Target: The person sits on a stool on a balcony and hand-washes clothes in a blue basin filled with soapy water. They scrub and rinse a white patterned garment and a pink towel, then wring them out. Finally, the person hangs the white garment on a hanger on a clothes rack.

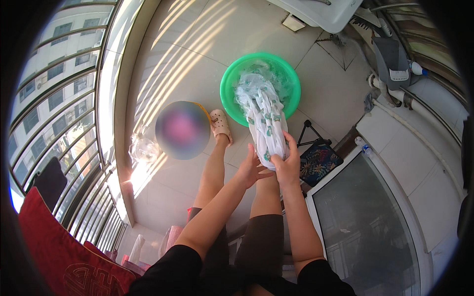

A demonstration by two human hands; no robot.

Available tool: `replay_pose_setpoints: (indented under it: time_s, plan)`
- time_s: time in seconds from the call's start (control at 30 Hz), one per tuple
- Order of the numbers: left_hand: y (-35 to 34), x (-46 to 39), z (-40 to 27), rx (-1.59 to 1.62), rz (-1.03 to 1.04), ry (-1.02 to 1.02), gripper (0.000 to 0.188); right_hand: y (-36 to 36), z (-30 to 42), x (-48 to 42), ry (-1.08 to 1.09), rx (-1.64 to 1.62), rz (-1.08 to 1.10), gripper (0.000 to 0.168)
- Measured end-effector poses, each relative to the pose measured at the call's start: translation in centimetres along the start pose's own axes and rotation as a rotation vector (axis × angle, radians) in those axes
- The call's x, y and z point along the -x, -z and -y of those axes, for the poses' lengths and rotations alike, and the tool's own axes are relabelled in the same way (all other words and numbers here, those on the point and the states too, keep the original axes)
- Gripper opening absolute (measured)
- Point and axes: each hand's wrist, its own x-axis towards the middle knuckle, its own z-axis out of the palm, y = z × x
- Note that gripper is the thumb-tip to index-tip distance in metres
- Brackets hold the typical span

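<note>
A white cloth with green printed motifs (264, 114) hangs in long gathered folds from my right hand (288, 162). My right fingers and thumb grip its near end above my right leg. Its far end lies in a round green plastic basin (223, 94) on the floor, among suds and water. Beside the cloth's near end, to its left, is my left hand (252, 169) with thumb and fingers apart. Whether its fingertips touch the fabric I cannot tell.
A pale clog (221, 127) is on my left foot, beside a blurred round thing (183, 130) and a clear plastic bag (143, 147). A folding stool with patterned fabric (320, 162) stands right of my legs. Window bars line the left; a white sink (335, 16) and pipes (418, 113) are beyond.
</note>
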Motion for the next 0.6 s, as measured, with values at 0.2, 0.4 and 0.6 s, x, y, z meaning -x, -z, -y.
replay_pose_setpoints:
  time_s: [0.2,0.4,0.6]
  plan:
    - [-5.8,10.9,1.6,0.557,0.434,-0.145,0.066,-1.5,10.4,12.0,0.257,0.377,0.102,0.063]
    - [-10.0,21.7,3.0,0.446,0.475,-0.141,0.067,-0.6,20.9,21.1,0.421,0.432,0.159,0.058]
    - [-15.3,30.9,3.8,0.372,0.736,-0.108,0.061,2.0,26.2,28.1,0.531,0.382,0.033,0.061]
